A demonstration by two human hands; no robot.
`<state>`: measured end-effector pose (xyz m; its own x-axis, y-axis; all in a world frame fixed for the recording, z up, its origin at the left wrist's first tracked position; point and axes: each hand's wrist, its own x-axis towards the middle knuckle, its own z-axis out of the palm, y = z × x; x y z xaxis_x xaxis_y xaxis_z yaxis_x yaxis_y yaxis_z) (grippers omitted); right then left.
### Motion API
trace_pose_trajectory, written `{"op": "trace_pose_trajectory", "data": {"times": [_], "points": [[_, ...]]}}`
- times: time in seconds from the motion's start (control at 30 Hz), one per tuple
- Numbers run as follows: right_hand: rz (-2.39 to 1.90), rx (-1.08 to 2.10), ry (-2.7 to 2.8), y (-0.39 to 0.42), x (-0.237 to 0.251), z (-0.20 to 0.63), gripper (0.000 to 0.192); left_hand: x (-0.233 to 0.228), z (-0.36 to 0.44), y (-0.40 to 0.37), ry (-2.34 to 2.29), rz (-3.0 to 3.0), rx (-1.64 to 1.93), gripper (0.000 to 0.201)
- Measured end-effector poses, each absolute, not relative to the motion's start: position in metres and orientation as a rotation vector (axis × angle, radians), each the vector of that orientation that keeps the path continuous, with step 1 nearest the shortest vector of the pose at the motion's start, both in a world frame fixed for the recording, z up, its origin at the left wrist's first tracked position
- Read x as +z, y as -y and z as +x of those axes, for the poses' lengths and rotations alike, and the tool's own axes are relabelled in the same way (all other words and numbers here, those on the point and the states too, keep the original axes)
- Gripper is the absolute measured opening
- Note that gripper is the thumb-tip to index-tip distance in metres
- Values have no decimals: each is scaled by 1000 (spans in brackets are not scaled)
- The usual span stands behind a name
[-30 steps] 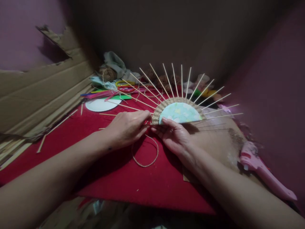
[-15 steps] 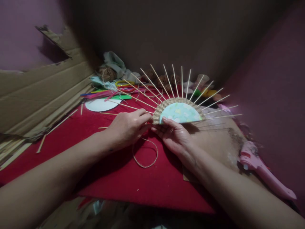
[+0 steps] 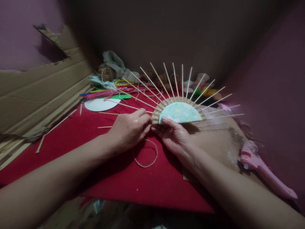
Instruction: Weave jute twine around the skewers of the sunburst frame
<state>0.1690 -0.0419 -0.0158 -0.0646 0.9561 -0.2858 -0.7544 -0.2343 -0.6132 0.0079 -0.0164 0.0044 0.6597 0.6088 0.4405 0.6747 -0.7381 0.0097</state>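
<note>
One half-round fan piece [image 3: 179,112], pale blue-green at its core with a woven twine band around its curved edge, stands upright near the middle of the red mat [image 3: 133,178]. About seventeen thin wooden sticks [image 3: 182,79] spread out from it like rays. The right hand [image 3: 175,136] pinches its straight lower edge, fingers closed on it from below. The left hand [image 3: 130,128] is bunched at the fan's left corner, fingertips pressed together on the twine [image 3: 146,156], which trails down into one loose loop on the mat between the two wrists.

Three loose sticks [image 3: 106,113] lie on the mat to the left, beside one white paper disc [image 3: 101,104]. Toward the far edge sit one ball of twine [image 3: 106,73], coloured strips and crumpled cloth. One pink glue gun [image 3: 262,170] lies at the right edge, and one torn cardboard sheet [image 3: 40,92] leans along the left side.
</note>
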Motion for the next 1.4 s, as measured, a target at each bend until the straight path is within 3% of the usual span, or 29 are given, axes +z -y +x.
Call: {"op": "trace_pose_trajectory", "data": {"times": [0.63, 0.8, 0.97, 1.23, 1.4], "points": [[-761, 1651, 339, 42, -15, 168, 5, 9, 9, 18, 1185, -2765, -516, 17], [-754, 1655, 333, 41, -16, 169, 4, 13, 1, 13, 1283, -2851, -534, 32], [-763, 1644, 335, 41, -17, 170, 5, 15, -1, 11, 1268, -2874, -539, 31], [-768, 1644, 354, 41, -17, 171, 4, 19, 1, 13, 1162, -2839, -771, 14], [-770, 1632, 348, 41, -17, 172, 5, 23, 4, 15, 1224, -2819, -1051, 16]]}}
